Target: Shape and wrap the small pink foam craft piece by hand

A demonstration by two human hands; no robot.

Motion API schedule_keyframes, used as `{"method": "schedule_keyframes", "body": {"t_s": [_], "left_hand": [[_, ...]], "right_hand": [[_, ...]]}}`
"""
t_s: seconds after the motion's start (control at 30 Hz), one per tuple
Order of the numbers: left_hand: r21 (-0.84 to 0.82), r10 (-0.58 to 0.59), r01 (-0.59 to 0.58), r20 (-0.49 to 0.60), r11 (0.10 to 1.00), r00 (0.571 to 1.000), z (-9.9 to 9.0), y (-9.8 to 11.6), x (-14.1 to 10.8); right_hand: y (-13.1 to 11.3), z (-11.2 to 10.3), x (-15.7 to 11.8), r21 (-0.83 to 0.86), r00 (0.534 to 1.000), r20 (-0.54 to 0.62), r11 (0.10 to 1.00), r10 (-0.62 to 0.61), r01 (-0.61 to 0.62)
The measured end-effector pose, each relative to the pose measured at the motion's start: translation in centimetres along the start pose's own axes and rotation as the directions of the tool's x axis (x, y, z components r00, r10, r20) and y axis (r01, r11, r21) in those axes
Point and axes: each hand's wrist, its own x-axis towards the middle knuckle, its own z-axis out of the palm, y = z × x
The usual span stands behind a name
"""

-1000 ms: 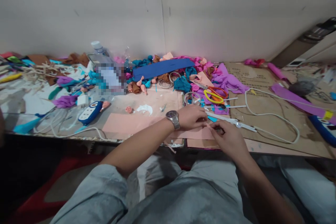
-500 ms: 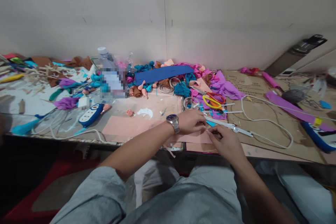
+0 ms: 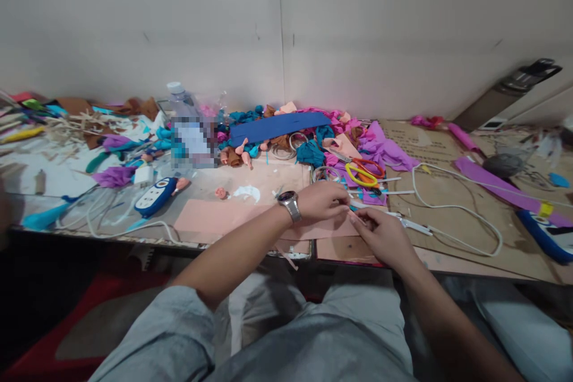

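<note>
A long strip of peach paper (image 3: 210, 218) lies along the front edge of the table, its right end at my hands. My left hand (image 3: 323, 202), with a metal watch on the wrist, pinches the paper's edge near that end. Close beside it my right hand (image 3: 382, 233) pinches the same paper between thumb and fingers. The fingertips nearly meet, and the small fold between them is partly hidden. White-handled scissors (image 3: 416, 225) lie just beyond my right hand. A small rolled peach paper piece (image 3: 221, 193) rests beside a white smear of glue.
Yellow-handled scissors (image 3: 362, 175), a blue strip (image 3: 280, 127) and heaped crepe paper lie at the back. A bottle (image 3: 183, 101) stands left of centre. A blue owl-shaped power strip (image 3: 155, 197), a white cable (image 3: 474, 215) and a tilted dark flask (image 3: 496, 95) are around.
The right end of the peach paper has shifted back and left, baring cardboard at the front edge. Both hands have moved slightly, still pinching it.
</note>
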Motion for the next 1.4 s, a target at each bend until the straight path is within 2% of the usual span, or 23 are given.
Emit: {"method": "schedule_keyframes", "body": {"t_s": [0.1, 0.23, 0.4, 0.53, 0.7, 0.93, 1.1, 1.23, 1.4], "left_hand": [[0.011, -0.006, 0.007, -0.065, 1.000, 0.998, -1.0, -0.4, -0.1], [0.007, -0.051, 0.053, -0.153, 0.999, 0.987, -2.1, -1.2, -0.4], [-0.011, -0.190, 0.193, -0.252, 0.981, 0.949, -2.8, -2.2, -1.0], [-0.041, -0.286, 0.285, -0.253, 0.958, 0.924, -3.1, -3.1, -1.3], [-0.096, -0.371, 0.358, -0.235, 0.929, 0.898, -3.2, -4.2, -1.8], [-0.189, -0.412, 0.378, -0.192, 0.906, 0.891, -3.3, -5.0, -2.6], [-0.257, -0.431, 0.384, -0.164, 0.887, 0.887, -3.6, -4.4, -2.7], [-0.334, -0.413, 0.364, -0.087, 0.869, 0.906, -3.8, -3.6, -2.6], [-0.335, -0.418, 0.363, -0.106, 0.869, 0.902, -3.7, -3.3, -2.6]], "right_hand": [[-0.6, -0.5, 2.1, 0.030, 0.995, 0.041, 0.996, -0.088, 0.086], [-1.5, -0.9, 5.9, 0.066, 0.990, 0.042, 0.989, -0.135, 0.132], [-2.0, -0.7, 10.0, 0.093, 0.977, 0.081, 0.977, -0.199, 0.191], [-2.1, -0.1, 11.7, 0.121, 0.957, 0.120, 0.961, -0.264, 0.250], [-1.9, 0.4, 12.2, 0.159, 0.944, 0.146, 0.948, -0.297, 0.275], [-0.6, 1.4, 11.8, 0.191, 0.958, 0.054, 0.945, -0.281, 0.266], [-0.5, 1.4, 11.2, 0.210, 0.965, 0.021, 0.945, -0.261, 0.251], [-0.7, 1.3, 10.9, 0.212, 0.959, 0.042, 0.941, -0.280, 0.266], [-0.7, 1.4, 10.7, 0.219, 0.952, 0.004, 0.929, -0.306, 0.298]]}}
